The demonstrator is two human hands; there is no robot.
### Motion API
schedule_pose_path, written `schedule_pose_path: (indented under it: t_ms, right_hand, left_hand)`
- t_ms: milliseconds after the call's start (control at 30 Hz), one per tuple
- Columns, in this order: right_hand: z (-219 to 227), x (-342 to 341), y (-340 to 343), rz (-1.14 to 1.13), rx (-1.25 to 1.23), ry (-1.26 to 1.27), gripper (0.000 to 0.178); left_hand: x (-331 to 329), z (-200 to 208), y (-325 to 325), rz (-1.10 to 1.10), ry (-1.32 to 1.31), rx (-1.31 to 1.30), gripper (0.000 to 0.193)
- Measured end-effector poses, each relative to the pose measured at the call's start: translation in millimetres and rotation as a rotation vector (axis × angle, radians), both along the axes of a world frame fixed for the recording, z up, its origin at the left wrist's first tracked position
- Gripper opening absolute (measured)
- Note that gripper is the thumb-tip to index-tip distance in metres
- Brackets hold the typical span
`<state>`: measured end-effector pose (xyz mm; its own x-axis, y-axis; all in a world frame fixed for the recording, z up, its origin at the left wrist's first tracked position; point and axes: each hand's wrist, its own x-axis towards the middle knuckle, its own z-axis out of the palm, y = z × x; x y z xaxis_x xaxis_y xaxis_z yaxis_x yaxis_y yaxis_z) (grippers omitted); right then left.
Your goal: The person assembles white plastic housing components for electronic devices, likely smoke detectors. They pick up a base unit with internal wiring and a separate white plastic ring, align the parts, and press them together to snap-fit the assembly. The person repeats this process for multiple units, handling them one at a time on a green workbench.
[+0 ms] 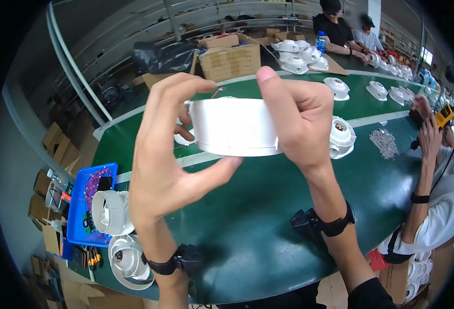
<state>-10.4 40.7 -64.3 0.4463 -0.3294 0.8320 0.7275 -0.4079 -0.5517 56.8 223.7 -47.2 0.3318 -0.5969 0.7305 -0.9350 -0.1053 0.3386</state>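
Note:
A white round plastic housing (234, 126) is held up in front of me, its smooth side wall turned toward me. My left hand (160, 149) curls round its left edge, with the thumb under the lower rim and the fingers behind. At the right end my right hand (301, 116) grips it, thumb pressed along the wall and fingers folded. A thin red wire (217, 92) sticks up behind the top rim. What lies inside the housing is hidden. Behind my hands, another white housing (341, 135) rests on the green table (247, 216).
At left, a blue tray (73, 219) holds wires and circuit boards beside more white housings (111, 212). A pile of small metal screws (384, 143) lies at right. One co-worker's hand (430, 135) is near a yellow tool (444, 116). A cardboard box (231, 63) stands at the back.

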Motion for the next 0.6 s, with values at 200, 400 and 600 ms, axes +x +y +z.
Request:
schedule_pose_path:
  t_ms: [200, 400, 600]
  right_hand:
    - [-2.6, 2.9, 2.2, -0.243, -0.304, -0.227, 0.032]
    - [-3.2, 5.3, 12.6, -0.282, -0.397, -0.4, 0.029]
    - [-7.5, 9.4, 15.0, -0.24, -0.307, -0.397, 0.03]
  left_hand:
    - [-5.2, -3.7, 0.2, -0.054, 0.31, -0.052, 0.094]
    - [-0.2, -13.0, -4.1, -0.131, 0.339, -0.148, 0.091]
    - [1.8, -11.5, -7.3, -0.185, 0.302, -0.184, 0.082]
